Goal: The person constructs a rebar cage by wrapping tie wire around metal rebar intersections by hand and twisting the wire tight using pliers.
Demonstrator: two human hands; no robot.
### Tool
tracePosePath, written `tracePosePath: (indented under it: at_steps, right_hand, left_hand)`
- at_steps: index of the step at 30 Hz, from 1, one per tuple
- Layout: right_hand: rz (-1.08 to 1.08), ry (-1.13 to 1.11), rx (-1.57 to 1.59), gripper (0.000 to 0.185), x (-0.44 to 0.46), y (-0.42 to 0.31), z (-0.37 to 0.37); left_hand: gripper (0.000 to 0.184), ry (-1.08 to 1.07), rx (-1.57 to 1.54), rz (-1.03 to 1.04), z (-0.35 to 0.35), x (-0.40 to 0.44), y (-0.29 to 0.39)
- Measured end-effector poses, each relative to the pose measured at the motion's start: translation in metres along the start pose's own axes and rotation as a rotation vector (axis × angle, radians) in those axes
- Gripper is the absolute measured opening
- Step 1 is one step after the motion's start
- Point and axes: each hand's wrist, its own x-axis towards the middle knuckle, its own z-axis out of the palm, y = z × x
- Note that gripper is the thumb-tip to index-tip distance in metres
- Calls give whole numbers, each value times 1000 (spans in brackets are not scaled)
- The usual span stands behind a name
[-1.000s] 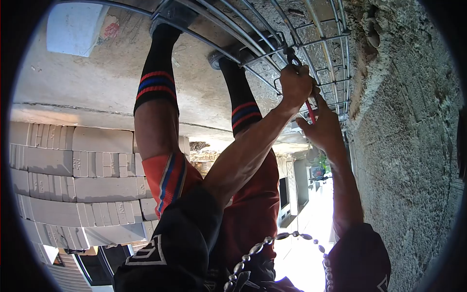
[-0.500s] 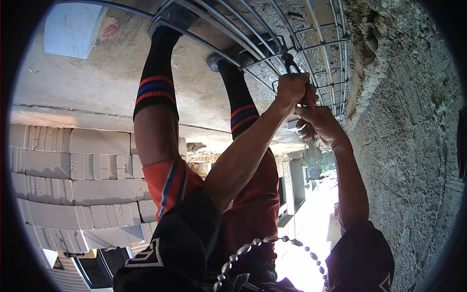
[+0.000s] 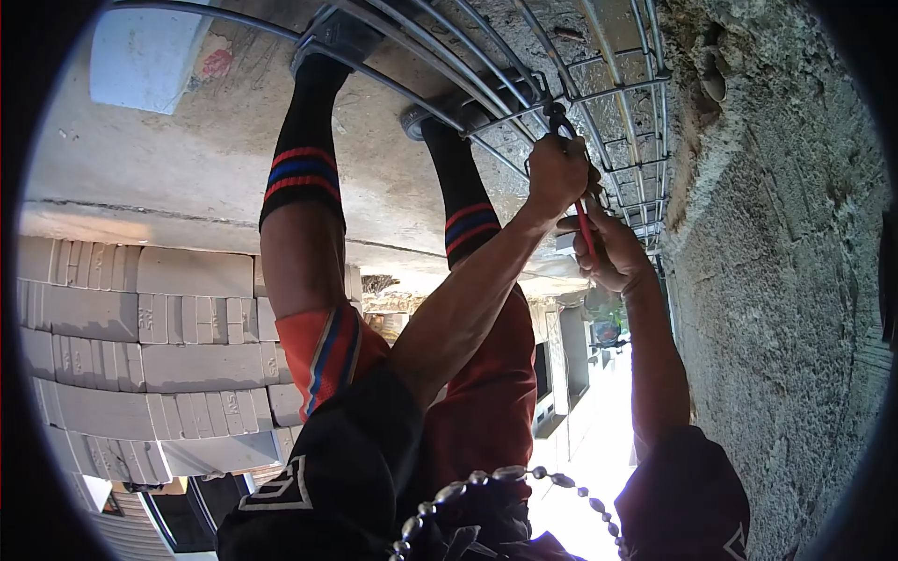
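Observation:
My left hand (image 3: 559, 178) is closed around the upper handles of dark pincers (image 3: 558, 120) with red grips, just below their head. The pincer head is at a joint of the steel rebar cage (image 3: 613, 89), where a crossbar meets the long bars. Below it, my right hand (image 3: 615, 251) has its fingers closed about the lower end of the red handle. The wire or bar between the jaws is too small to make out. My left fingers are partly hidden behind the hand.
A rough cement wall (image 3: 776, 280) rises close on the right. My shod feet (image 3: 339, 37) stand on concrete beside and under the bars. A pale block (image 3: 145, 61) lies at upper left. Stacked grey blocks (image 3: 196, 318) stand behind my legs. A bead necklace (image 3: 477, 479) hangs in view.
The pincers have turned, so the red handle now slants lower and further left. My right hand has shifted slightly down with it; my left hand stays near the same joint.

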Motion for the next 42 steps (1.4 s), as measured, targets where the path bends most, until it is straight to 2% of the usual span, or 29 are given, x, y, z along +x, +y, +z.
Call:
tracePosePath:
  at_steps: [2, 4, 6, 7, 9, 11, 13, 15, 16, 17, 18, 20, 21, 22, 24, 26, 27, 28, 29, 30, 31, 32, 34, 35, 36, 38, 39, 40, 42]
  right_hand:
    - [-334, 288, -547, 66, -10, -5, 11]
    - [-528, 668, -1365, 72, -24, -1, 39]
    - [-751, 1086, -1655, 60, -5, 15, 43]
    - [-627, 1043, -1662, 54, 1, 20, 39]
    - [-425, 965, -1667, 45, 21, 10, 29]
    - [-188, 470, -873, 41, 2, -16, 28]
    - [18, -34, -31, 41, 0, -22, 4]
    - [27, -210, 210, 41, 8, -13, -5]
    - [43, -308, 325, 41, 12, -11, -5]
    - [10, -372, 243, 42, 13, -9, -7]
    - [-62, -214, 28, 44, 14, -6, -7]
    - [-210, 119, -383, 52, -1, -5, 7]
    - [-322, 132, -594, 67, -6, -3, 6]
    - [-551, 311, -996, 63, -11, 3, 14]
    - [-750, 804, -1480, 56, 1, 22, 19]
    - [-415, 464, -856, 51, -7, 23, 13]
    - [-287, 288, -549, 48, -1, 11, 7]
    - [-144, 104, -250, 46, 3, 1, 1]
    - [-69, -220, 258, 47, 3, 2, -14]
    - [-83, -318, 331, 50, 9, 6, -23]
    - [-113, -446, 386, 50, 12, 11, -27]
    - [-150, -584, 427, 50, 17, 9, -31]
    - [-162, -205, 41, 53, 15, 9, -36]
    - [-177, 1, -134, 55, 6, 1, -22]
    - [-267, 176, -256, 65, -1, -4, -14]
    - [-603, 349, -745, 74, -20, -9, 6]
    - [-592, 493, -1325, 76, -31, -9, 24]
    - [-632, 708, -1585, 65, -32, 0, 44]
    - [-690, 859, -1519, 57, -18, 12, 39]
  left_hand:
    - [32, 79, 234, 109, 5, 3, 0]
    - [30, 158, 153, 134, 17, 9, -19]
    - [28, 203, 174, 95, 20, 3, -7]
    - [27, 322, 323, 208, 23, 9, -20]
    - [28, 305, 362, 217, 18, 13, -20]
    - [31, 306, 365, 147, 11, 7, -22]
    - [32, 209, 127, 13, 11, -2, -1]
    - [30, 120, -137, -33, 12, -4, 10]
    - [28, 103, -131, -22, 10, 0, 8]
    - [27, 95, -124, -23, 7, -1, 4]
    - [26, 84, -114, -21, 5, 0, 0]
    - [24, 156, 144, 118, 4, 3, -15]
    - [25, 213, 238, 181, 8, 7, -29]
    - [26, 271, 328, 260, 11, 15, -36]
    - [36, 279, 403, 223, 13, 10, -33]
    - [41, 257, 406, 185, 12, 3, -19]
    - [38, 256, 449, 197, 11, -3, -11]
    - [37, 280, 348, 206, 6, -9, 0]
    - [35, 212, -14, 54, 6, -8, 10]
    - [34, 140, -373, -115, 7, -9, 14]
    - [32, 132, -366, -154, 10, -2, 15]
    - [36, 144, -422, -106, 12, -2, 13]
    - [39, 105, -267, -57, 8, -3, 3]
    - [43, 142, -73, 52, 6, -1, -2]
    - [45, 165, 149, 222, 5, 5, -8]
    - [45, 283, 340, 381, 10, 10, -15]
    - [44, 279, 244, 295, 14, 7, -19]
    - [43, 268, 150, 228, 18, 9, -17]
    - [39, 235, 96, 139, 25, -2, -17]
